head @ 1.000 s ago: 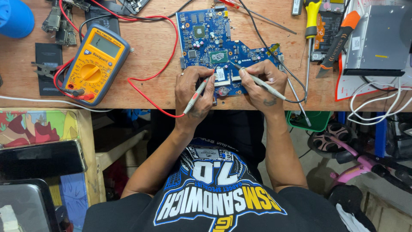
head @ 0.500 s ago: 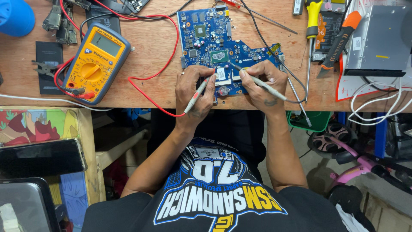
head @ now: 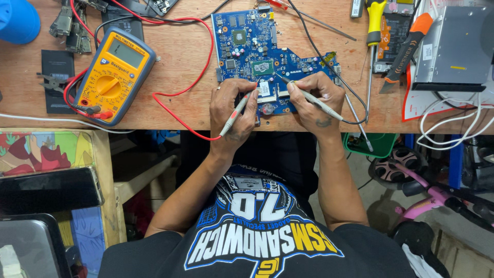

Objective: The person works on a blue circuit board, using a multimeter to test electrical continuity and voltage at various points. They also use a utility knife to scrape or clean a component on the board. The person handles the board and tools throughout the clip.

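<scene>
the left hand point(head: 232, 105) has its fingers point(head: 250, 99) pinched together on a grey probe with a red lead point(head: 235, 113), held like a pen, its tip down on the lower part of the blue circuit board point(head: 257, 56). the right hand point(head: 315, 100) has its fingers point(head: 294, 88) clamped on a second grey probe with a black lead point(head: 309, 96), its tip set on the same board just right of the first, the two tips close but apart. both hands rest their heels on the front edge of the wooden bench point(head: 175, 77), and the board lies flat on it, straight ahead of the person, reaching away from the hands.

the red wire point(head: 203, 51) loops from the left probe across the bench to a yellow multimeter point(head: 114, 74), which lies tilted well to the left of the board. the black wire point(head: 329, 56) runs up and over the board's right side. right of the board lie a yellow-handled screwdriver point(head: 374, 20) and an orange-handled tool point(head: 409, 44), beside a grey metal box point(head: 453, 49). a blue cap point(head: 18, 20) sits at the far left corner. below the bench edge, a green tub point(head: 378, 144) is near the right forearm.
</scene>
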